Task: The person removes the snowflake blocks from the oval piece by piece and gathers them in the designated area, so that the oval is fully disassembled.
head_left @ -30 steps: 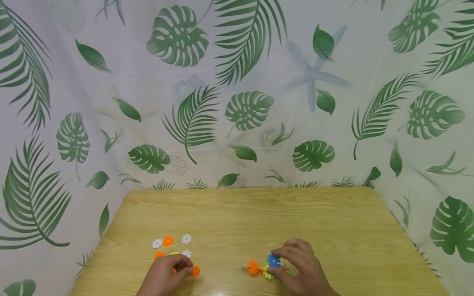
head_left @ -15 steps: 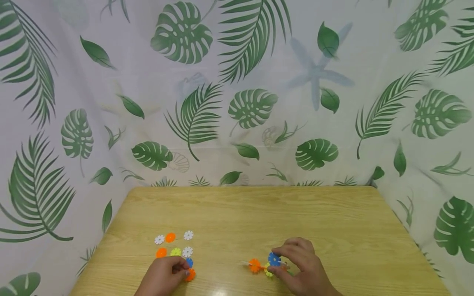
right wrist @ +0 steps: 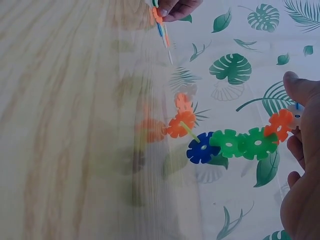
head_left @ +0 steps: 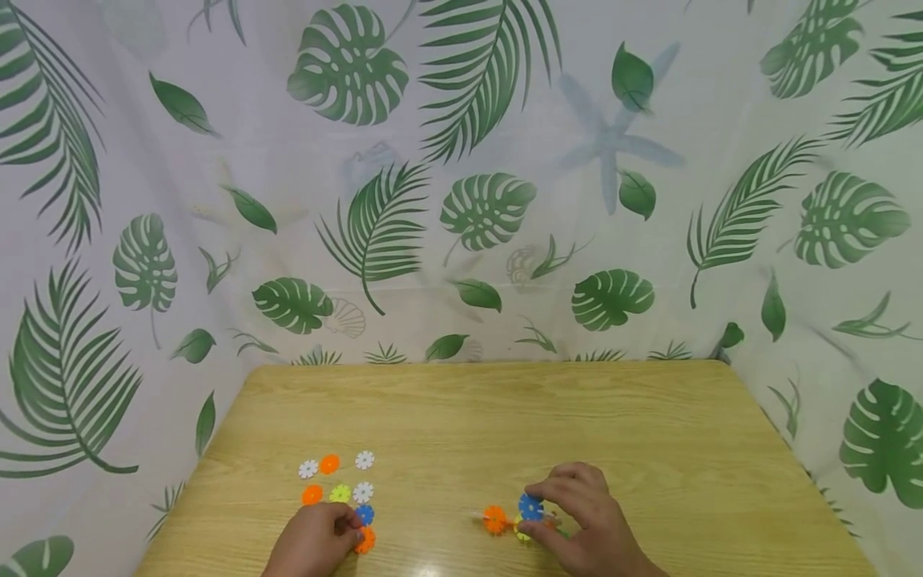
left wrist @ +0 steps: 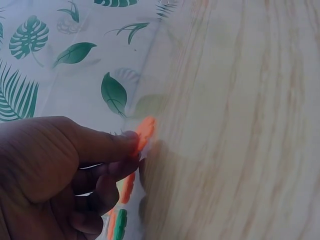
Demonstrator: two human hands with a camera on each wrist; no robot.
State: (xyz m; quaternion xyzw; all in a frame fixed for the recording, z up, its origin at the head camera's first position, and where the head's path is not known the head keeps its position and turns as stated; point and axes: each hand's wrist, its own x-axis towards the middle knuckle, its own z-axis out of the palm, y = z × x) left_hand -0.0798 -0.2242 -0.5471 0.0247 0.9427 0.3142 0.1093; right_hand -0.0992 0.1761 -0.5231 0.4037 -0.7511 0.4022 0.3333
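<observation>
My left hand pinches an orange notched, snowflake-shaped building disc between thumb and fingers, low over the table's near left part. The same orange disc stands nearly edge-on in the left wrist view. My right hand holds a chain of interlocked discs, with thumb and index finger on a blue disc. Left of it in the chain are a yellow disc and an orange disc. Green discs and a dark blue disc show in the right wrist view. The palm hides part of the chain.
Loose discs lie around my left hand: a blue one, a yellow one, orange ones and white ones. The wooden table meets a leaf-printed cloth behind and at both sides.
My left hand has drawn the orange disc slightly left and nearer to me. A loose blue disc has come into sight beside it. The right hand keeps hold of the chain, almost still.
</observation>
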